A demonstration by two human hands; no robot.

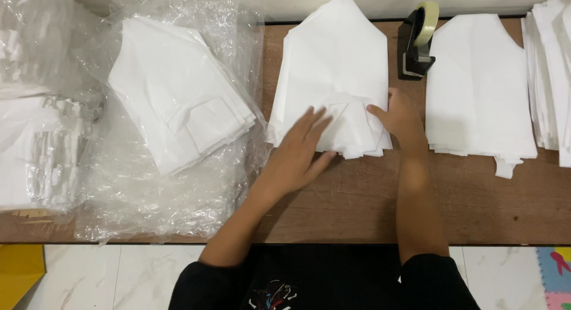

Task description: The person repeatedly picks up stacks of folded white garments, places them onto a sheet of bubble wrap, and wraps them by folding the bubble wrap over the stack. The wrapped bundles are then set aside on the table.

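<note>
A stack of white fabric pieces [336, 66] with a pointed top lies in the middle of the brown wooden table [357, 203]. My left hand [300, 149] rests flat on the stack's lower left part, fingers spread. My right hand [401, 119] touches the stack's lower right edge, with the thumb on the top piece near a folded flap. Neither hand visibly grips anything.
A black tape dispenser [417, 42] with a pale roll stands just right of the stack. Another white pile [479, 90] lies further right, and more white stacks [550, 78] at the right edge. On the left, white pieces [178, 96] lie on crinkled clear plastic [148, 191].
</note>
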